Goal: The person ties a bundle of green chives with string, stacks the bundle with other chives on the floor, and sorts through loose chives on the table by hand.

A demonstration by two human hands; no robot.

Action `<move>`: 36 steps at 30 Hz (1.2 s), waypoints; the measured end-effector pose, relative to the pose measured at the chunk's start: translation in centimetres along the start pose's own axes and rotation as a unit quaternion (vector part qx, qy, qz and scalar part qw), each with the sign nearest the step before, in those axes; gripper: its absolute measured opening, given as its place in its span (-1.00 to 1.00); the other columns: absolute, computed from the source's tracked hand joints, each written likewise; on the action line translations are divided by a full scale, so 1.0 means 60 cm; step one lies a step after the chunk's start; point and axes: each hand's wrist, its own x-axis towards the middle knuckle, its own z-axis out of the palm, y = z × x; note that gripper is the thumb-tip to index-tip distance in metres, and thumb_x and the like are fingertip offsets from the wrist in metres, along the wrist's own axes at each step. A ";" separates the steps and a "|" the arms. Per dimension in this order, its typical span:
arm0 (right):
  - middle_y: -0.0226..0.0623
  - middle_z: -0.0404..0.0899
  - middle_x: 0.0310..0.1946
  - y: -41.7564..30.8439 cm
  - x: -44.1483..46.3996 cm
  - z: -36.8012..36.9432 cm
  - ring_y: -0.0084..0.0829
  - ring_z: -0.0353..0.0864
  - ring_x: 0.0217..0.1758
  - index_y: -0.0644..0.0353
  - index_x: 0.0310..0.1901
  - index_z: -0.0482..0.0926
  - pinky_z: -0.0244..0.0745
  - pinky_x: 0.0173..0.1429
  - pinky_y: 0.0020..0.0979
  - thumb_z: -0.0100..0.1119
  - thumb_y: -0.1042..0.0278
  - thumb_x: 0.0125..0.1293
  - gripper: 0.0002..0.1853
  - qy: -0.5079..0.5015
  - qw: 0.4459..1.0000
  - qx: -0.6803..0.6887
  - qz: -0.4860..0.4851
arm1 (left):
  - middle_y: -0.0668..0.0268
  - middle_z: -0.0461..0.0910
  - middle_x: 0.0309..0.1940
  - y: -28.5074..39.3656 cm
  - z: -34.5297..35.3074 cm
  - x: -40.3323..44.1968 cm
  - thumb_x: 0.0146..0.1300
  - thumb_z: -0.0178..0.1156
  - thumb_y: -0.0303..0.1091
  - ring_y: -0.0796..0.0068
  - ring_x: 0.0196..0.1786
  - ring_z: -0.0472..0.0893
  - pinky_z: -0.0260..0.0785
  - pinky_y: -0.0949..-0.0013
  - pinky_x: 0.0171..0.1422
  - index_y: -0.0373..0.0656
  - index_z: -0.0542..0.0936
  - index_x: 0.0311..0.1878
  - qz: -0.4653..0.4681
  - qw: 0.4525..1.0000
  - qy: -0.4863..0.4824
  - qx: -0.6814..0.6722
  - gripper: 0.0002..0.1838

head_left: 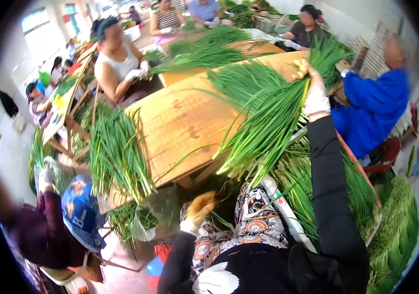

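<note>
My right hand [315, 93], in a white glove with yellowish fingertips, is raised over the table's right end. Its fingers are closed at the leaf ends of a bunch of green chives [268, 125], whose pale stems slope down toward my lap. A yellowing leaf [305, 95] hangs beside the palm. Low over my knees is my left hand [200, 208] in an orange-brown stained glove. It is blurred, and its finger positions are unclear. More chives [239, 81] lie on the table behind the bunch, and another pile [327, 56] lies beyond my right hand.
The wooden table [185, 130] stretches ahead, with chives [119, 152] heaped at its left end. A crate of chives [302, 181] stands at my right knee. Co-workers sit around, including a person in blue [378, 103] on the right and one in a white top [116, 63].
</note>
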 end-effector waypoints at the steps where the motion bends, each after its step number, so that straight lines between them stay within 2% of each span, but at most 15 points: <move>1: -0.49 0.29 -0.68 0.003 -0.004 0.004 -0.59 0.28 -0.63 0.26 -0.34 0.40 0.32 -0.40 -0.53 0.01 0.35 0.20 -0.85 -0.011 0.999 0.024 0.025 | 0.20 0.41 0.01 0.061 0.044 -0.002 0.12 0.16 -0.30 0.47 0.01 0.40 0.19 0.43 0.15 -0.26 0.36 0.07 -0.007 0.999 -0.021 0.030 -0.55; 4: -0.48 0.25 -0.68 0.025 -0.014 0.011 -0.59 0.23 -0.59 0.35 -0.26 0.42 0.29 -0.36 -0.53 -0.01 0.32 0.22 -0.78 -0.015 0.998 0.037 0.044 | 0.07 0.17 0.20 0.133 0.114 0.038 -0.10 0.29 -0.05 0.27 0.30 0.09 -0.14 0.31 0.35 -0.28 0.23 0.19 0.231 0.932 -0.044 0.276 -0.19; 5: -0.48 0.25 -0.68 0.031 -0.019 0.018 -0.59 0.23 -0.59 0.33 -0.27 0.43 0.29 -0.35 -0.52 -0.03 0.31 0.23 -0.79 0.005 0.998 0.037 0.049 | 0.01 0.16 0.19 0.194 0.165 0.031 -0.10 0.27 0.02 0.21 0.28 0.11 -0.11 0.25 0.33 -0.35 0.22 0.16 0.207 0.970 -0.022 0.127 -0.16; 6: -0.48 0.25 -0.67 0.034 -0.023 0.023 -0.59 0.23 -0.59 0.30 -0.29 0.44 0.29 -0.35 -0.51 -0.04 0.30 0.23 -0.79 0.025 0.998 0.037 0.052 | -0.06 0.18 0.14 0.175 0.161 0.055 -0.07 0.23 0.07 0.14 0.23 0.17 -0.04 0.21 0.29 -0.42 0.22 0.13 0.210 0.942 0.039 0.257 -0.15; 9: -0.49 0.28 -0.65 0.028 -0.036 0.040 -0.60 0.26 -0.58 0.19 -0.41 0.40 0.31 -0.36 -0.53 -0.02 0.34 0.22 -0.87 0.039 0.997 0.029 0.053 | 0.01 0.32 0.02 0.182 0.154 0.066 -0.01 0.15 0.10 0.04 0.08 0.32 0.18 0.19 0.11 -0.20 0.38 0.03 0.234 0.708 0.194 0.638 -0.35; 10: -0.49 0.28 -0.64 0.025 -0.035 0.038 -0.61 0.26 -0.57 0.19 -0.41 0.40 0.32 -0.36 -0.54 -0.01 0.35 0.21 -0.88 0.030 0.998 0.026 0.057 | 0.06 0.38 -0.05 0.209 0.138 0.077 0.02 0.13 0.07 0.03 -0.06 0.42 0.31 0.21 -0.07 -0.14 0.42 -0.01 0.086 0.804 0.054 0.586 -0.44; 12: -0.50 0.28 -0.64 0.027 -0.034 0.037 -0.62 0.27 -0.56 0.22 -0.36 0.45 0.32 -0.35 -0.53 0.01 0.34 0.21 -0.87 0.017 0.998 0.014 0.057 | 0.00 0.39 -0.08 0.201 0.134 0.086 0.03 0.13 0.04 0.01 -0.15 0.47 0.36 0.22 -0.18 -0.13 0.42 0.00 0.105 0.827 0.066 0.548 -0.46; 16: -0.51 0.28 -0.64 0.037 -0.038 0.051 -0.61 0.28 -0.56 0.27 -0.33 0.49 0.34 -0.35 -0.51 0.06 0.34 0.19 -0.84 0.027 0.998 0.019 0.054 | -0.04 0.36 -0.07 0.203 0.158 0.076 -0.01 0.14 0.09 -0.03 -0.05 0.41 0.30 0.08 -0.04 -0.17 0.30 0.08 0.197 0.732 0.134 0.638 -0.33; 19: -0.47 0.34 -0.62 0.041 -0.029 0.044 -0.59 0.31 -0.57 0.25 -0.34 0.48 0.36 -0.38 -0.50 0.07 0.36 0.18 -0.86 0.010 0.996 0.040 0.082 | 0.00 0.45 -0.19 0.212 0.158 0.078 -0.02 0.19 0.02 -0.01 -0.11 0.45 0.32 0.15 -0.06 -0.25 0.37 0.00 0.209 0.755 0.132 0.608 -0.39; 22: -0.45 0.38 -0.60 0.045 -0.033 0.048 -0.58 0.32 -0.58 0.20 -0.36 0.45 0.37 -0.39 -0.50 0.08 0.35 0.17 -0.89 -0.028 0.998 0.025 0.058 | 0.08 0.53 -0.38 0.189 0.150 0.094 0.02 0.22 -0.18 0.17 -0.31 0.53 0.37 0.23 -0.19 -0.25 0.47 -0.12 0.162 0.811 0.096 0.554 -0.59; 24: -0.45 0.38 -0.59 0.049 -0.034 0.050 -0.58 0.32 -0.59 0.20 -0.35 0.45 0.37 -0.40 -0.50 0.08 0.35 0.17 -0.89 -0.021 0.997 0.023 0.067 | 0.24 0.55 -0.55 0.164 0.158 0.107 0.08 0.20 -0.37 0.48 -0.53 0.48 0.33 0.40 -0.41 -0.27 0.53 -0.27 0.299 0.919 0.110 0.234 -0.80; 25: -0.46 0.38 -0.59 0.050 -0.037 0.054 -0.58 0.32 -0.59 0.20 -0.35 0.45 0.37 -0.41 -0.50 0.07 0.35 0.18 -0.89 -0.013 0.997 0.023 0.076 | 0.36 0.52 -0.55 0.194 0.169 0.095 0.14 0.14 -0.42 0.68 -0.58 0.38 0.24 0.52 -0.51 -0.31 0.54 -0.29 0.069 0.996 0.049 -0.036 -0.85; 30: -0.44 0.38 -0.60 0.047 -0.035 0.060 -0.58 0.32 -0.59 0.23 -0.32 0.46 0.37 -0.40 -0.51 0.05 0.36 0.19 -0.88 -0.014 0.996 0.023 0.085 | 0.39 0.53 -0.50 0.187 0.155 0.085 0.18 0.10 -0.39 0.70 -0.54 0.42 0.27 0.60 -0.45 -0.33 0.53 -0.24 0.122 0.989 0.065 -0.041 -0.82; 33: -0.43 0.37 -0.60 0.039 -0.040 0.073 -0.58 0.32 -0.59 0.29 -0.25 0.46 0.38 -0.39 -0.51 0.04 0.35 0.20 -0.81 -0.035 0.996 0.028 0.082 | 0.25 0.56 -0.27 0.204 0.153 0.062 0.21 0.07 -0.25 0.57 -0.27 0.51 0.35 0.51 -0.14 -0.32 0.51 -0.20 0.148 0.971 0.042 -0.184 -0.72; 36: -0.41 0.37 -0.60 0.031 -0.038 0.082 -0.58 0.32 -0.59 0.40 -0.15 0.44 0.37 -0.37 -0.52 0.04 0.33 0.20 -0.71 -0.046 0.996 0.027 0.071 | 0.29 0.48 -0.47 0.187 0.150 0.044 0.22 0.05 -0.19 0.56 -0.46 0.44 0.31 0.51 -0.28 -0.18 0.42 -0.32 0.193 0.922 0.022 -0.336 -0.77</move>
